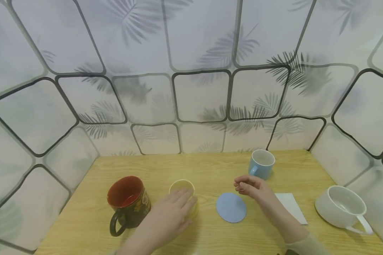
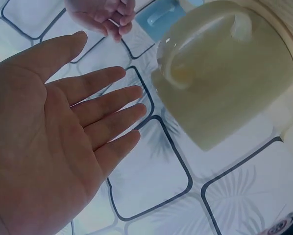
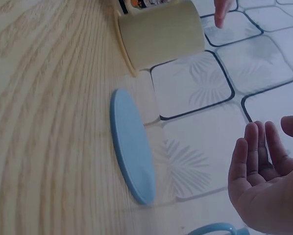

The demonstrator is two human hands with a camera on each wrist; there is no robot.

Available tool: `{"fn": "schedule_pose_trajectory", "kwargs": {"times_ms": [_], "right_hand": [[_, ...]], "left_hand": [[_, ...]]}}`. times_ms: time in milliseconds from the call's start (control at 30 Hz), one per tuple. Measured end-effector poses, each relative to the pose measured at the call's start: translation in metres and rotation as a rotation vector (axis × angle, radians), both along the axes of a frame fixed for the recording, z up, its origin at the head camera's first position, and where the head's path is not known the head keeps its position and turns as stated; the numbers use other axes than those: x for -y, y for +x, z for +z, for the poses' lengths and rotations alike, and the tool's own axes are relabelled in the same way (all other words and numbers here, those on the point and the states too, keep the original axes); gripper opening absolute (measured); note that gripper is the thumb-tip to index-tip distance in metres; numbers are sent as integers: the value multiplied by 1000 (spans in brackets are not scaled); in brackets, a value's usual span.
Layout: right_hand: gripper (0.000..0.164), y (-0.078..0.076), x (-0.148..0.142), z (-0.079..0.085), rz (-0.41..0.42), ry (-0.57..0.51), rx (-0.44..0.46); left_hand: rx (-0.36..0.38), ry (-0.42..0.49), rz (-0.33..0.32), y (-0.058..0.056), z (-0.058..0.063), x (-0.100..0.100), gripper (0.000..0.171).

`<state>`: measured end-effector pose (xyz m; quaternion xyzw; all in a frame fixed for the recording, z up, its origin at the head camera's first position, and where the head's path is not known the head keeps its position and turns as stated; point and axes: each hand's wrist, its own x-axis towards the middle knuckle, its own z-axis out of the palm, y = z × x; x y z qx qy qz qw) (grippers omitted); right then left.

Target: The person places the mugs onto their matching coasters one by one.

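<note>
My left hand (image 1: 170, 216) is over a pale yellow mug (image 1: 181, 185), hiding much of it in the head view. In the left wrist view its fingers spread straight beside that mug (image 2: 230, 83) and hold nothing. The mug stands upright on a yellow coaster (image 3: 129, 63). My right hand (image 1: 256, 193) hovers with loosely bent fingers and nothing in them, between a round blue coaster (image 1: 231, 208) and a light blue mug (image 1: 261, 164). The blue coaster lies flat on the table with nothing on it.
A dark brown mug (image 1: 134, 210) with a red inside stands at the left. On the right are a white square (image 1: 292, 207), partly behind my right forearm, and a wide white cup (image 1: 332, 210). Patterned walls (image 1: 201, 95) enclose the wooden table (image 1: 210, 170) on the visible sides.
</note>
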<state>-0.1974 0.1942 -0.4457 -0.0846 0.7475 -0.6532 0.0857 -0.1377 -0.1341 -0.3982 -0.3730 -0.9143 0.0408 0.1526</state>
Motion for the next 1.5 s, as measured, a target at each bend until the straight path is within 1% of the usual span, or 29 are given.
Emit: {"fn": "schedule_pose_trajectory", "kwargs": {"times_ms": [133,267,367,533,700,967,1100,1200,1367,1500], "right_hand": [[26,-2,-7,1,-31,-13,-11],[22,-4,-13,1,-46,-39,-41],[19,-5,-17,0,-55,-57,-46],[19,-7,-24,-2,-72,-90,-38],[20,-8,-30,-3,-86,-101,-24],[21,-11,-40,-8,-78,-138,-31],[23,-12,-43,-11,-70,-163,-39],[24,-13,-45,-13,-67,-173,-42],[23,-14,-47,-16,-80,-173,-29],[23,-16,-49,-18,-109,-161,-13]], "left_hand": [[-4,-40,-19,-1,-5,-4,61],[-7,-58,-35,-1,-9,-8,61],[-5,-60,-46,-2,-11,-10,61],[-3,-73,-61,-3,-16,-13,60],[-14,-74,-77,-5,-22,-16,59],[21,-89,-86,-3,-23,-22,59],[23,-83,-105,-4,-25,-24,59],[17,-70,-124,-6,-28,-25,59],[11,-60,-151,-9,-35,-29,60],[7,-81,-163,-10,-37,-31,58]]}}
